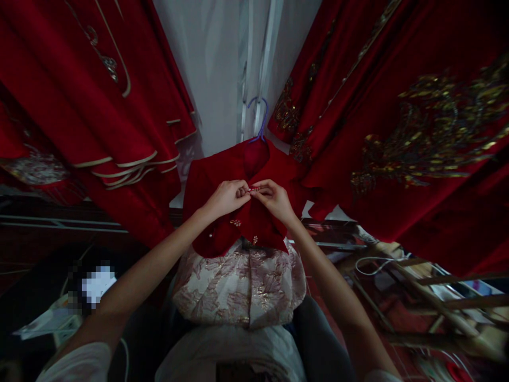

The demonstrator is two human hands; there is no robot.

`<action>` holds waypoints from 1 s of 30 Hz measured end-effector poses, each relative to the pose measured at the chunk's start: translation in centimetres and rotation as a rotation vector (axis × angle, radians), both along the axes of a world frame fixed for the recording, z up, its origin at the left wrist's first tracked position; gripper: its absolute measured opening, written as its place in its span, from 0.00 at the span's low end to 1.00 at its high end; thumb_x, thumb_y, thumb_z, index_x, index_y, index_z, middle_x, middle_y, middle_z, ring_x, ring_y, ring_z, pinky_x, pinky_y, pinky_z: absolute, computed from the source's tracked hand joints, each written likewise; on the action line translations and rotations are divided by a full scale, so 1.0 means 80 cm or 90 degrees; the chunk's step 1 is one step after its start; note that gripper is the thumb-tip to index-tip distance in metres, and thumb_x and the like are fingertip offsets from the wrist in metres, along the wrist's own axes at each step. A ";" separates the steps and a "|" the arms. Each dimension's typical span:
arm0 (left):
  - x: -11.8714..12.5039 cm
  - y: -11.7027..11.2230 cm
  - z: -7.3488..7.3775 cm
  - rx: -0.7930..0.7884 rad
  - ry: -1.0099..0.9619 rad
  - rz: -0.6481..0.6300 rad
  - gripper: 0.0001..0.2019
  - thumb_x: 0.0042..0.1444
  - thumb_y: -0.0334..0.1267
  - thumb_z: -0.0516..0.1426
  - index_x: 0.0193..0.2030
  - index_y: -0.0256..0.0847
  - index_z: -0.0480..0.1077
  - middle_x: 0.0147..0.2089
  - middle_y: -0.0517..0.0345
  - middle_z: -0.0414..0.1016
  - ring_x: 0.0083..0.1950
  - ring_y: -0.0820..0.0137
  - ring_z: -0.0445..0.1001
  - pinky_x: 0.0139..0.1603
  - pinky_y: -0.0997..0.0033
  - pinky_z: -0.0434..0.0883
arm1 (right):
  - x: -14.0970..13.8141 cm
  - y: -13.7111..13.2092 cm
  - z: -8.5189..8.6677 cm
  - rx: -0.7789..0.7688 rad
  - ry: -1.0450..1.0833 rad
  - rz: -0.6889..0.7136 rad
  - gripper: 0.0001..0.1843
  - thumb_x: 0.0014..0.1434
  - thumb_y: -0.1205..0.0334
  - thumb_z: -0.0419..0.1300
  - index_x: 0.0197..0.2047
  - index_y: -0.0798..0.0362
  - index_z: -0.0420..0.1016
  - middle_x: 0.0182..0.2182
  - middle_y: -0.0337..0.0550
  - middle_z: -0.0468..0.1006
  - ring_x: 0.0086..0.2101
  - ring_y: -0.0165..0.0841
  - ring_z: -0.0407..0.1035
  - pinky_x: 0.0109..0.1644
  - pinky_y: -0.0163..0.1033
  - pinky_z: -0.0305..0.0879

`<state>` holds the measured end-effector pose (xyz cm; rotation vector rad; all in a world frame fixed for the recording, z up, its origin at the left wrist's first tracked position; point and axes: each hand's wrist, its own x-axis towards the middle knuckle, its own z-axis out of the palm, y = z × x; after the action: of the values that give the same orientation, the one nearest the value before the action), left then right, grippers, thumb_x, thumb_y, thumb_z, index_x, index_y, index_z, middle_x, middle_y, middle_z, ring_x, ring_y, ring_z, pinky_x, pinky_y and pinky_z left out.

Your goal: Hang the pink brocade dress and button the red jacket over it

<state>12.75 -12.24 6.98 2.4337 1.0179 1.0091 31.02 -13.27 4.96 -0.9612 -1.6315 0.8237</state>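
A small red jacket (214, 175) with a pale patterned skirt (238, 286) below it hangs in front of me on a blue hanger (260, 119). My left hand (226, 197) and my right hand (273, 200) meet at the jacket's front opening, just below the collar. Both hands have their fingers pinched together on a small fastening (253, 189) of the jacket. Lower down on the front sit two more small gold fastenings (235, 223).
Long red garments with cream trim (99, 106) hang at the left, and red garments with gold embroidery (417, 132) at the right. A white wall (214, 63) stands behind. Wooden slats (437, 302) and clutter lie at the lower right, and dark items at the lower left.
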 end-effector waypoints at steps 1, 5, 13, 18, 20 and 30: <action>0.000 0.000 0.002 0.009 0.009 -0.001 0.03 0.53 0.33 0.55 0.34 0.38 0.69 0.26 0.62 0.70 0.26 0.76 0.68 0.30 0.77 0.63 | 0.001 0.001 0.000 -0.003 -0.001 0.001 0.14 0.52 0.55 0.65 0.39 0.52 0.71 0.36 0.42 0.78 0.36 0.31 0.75 0.40 0.35 0.73; -0.001 -0.001 0.010 0.048 0.055 -0.017 0.01 0.52 0.33 0.55 0.31 0.38 0.68 0.25 0.63 0.68 0.25 0.77 0.65 0.28 0.77 0.60 | 0.005 0.004 0.004 -0.001 -0.032 0.024 0.13 0.53 0.57 0.64 0.39 0.52 0.71 0.35 0.41 0.78 0.36 0.31 0.75 0.39 0.35 0.73; -0.006 0.004 0.017 0.046 0.105 -0.032 0.02 0.51 0.33 0.56 0.31 0.38 0.68 0.24 0.63 0.69 0.24 0.78 0.65 0.27 0.77 0.58 | 0.007 0.002 0.016 -0.001 -0.077 0.035 0.14 0.53 0.55 0.64 0.39 0.53 0.72 0.34 0.43 0.79 0.36 0.31 0.75 0.38 0.35 0.72; -0.009 0.005 0.014 0.064 0.120 -0.061 0.03 0.53 0.33 0.55 0.30 0.37 0.68 0.25 0.63 0.68 0.24 0.78 0.64 0.27 0.77 0.58 | 0.006 0.007 0.010 -0.001 -0.052 0.039 0.16 0.50 0.56 0.66 0.39 0.52 0.68 0.34 0.41 0.76 0.34 0.30 0.73 0.37 0.35 0.72; -0.010 0.006 0.012 0.082 0.132 -0.071 0.04 0.54 0.33 0.54 0.30 0.37 0.68 0.25 0.63 0.67 0.25 0.78 0.63 0.27 0.77 0.58 | 0.006 0.009 0.008 0.002 -0.037 0.047 0.17 0.49 0.58 0.67 0.39 0.52 0.67 0.33 0.40 0.75 0.33 0.29 0.72 0.38 0.36 0.71; 0.005 0.005 0.000 0.176 0.171 -0.065 0.06 0.59 0.36 0.51 0.35 0.40 0.68 0.35 0.55 0.70 0.39 0.68 0.69 0.41 0.70 0.66 | 0.001 0.013 -0.005 0.027 -0.003 0.059 0.13 0.51 0.66 0.57 0.41 0.50 0.61 0.38 0.39 0.69 0.36 0.28 0.69 0.39 0.35 0.70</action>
<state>13.18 -11.82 6.95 2.8772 0.8686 0.8544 31.08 -12.20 4.57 -0.8642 -1.7012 0.8469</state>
